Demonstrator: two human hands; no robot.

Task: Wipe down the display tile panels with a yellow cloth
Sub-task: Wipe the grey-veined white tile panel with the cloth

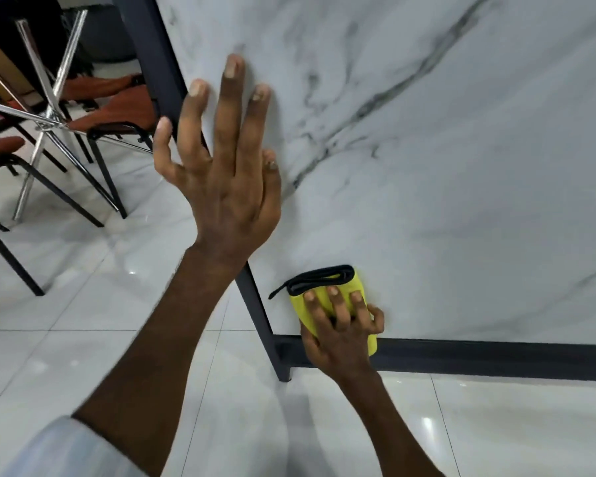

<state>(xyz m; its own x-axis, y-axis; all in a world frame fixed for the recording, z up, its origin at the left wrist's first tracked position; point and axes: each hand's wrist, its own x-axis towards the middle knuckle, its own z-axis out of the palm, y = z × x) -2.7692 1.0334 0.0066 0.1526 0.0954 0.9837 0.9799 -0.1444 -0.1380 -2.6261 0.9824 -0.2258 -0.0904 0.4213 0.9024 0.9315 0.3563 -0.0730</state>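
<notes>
left hand [224, 187] spread wide and flat against the white marbled tile panel [444, 166], beside the left upright of its dark frame [496, 356], fingers straight and gripping nothing. right hand [338, 335] low at the panel's bottom left corner, bent fingers and thumb clasped over a folded yellow cloth [354, 283] with black trim, pressing it to the tile just above the bottom rail. glossy floor tiles [83, 304] below, with brown-seated chairs [117, 115] and chrome legs off to the left.
</notes>
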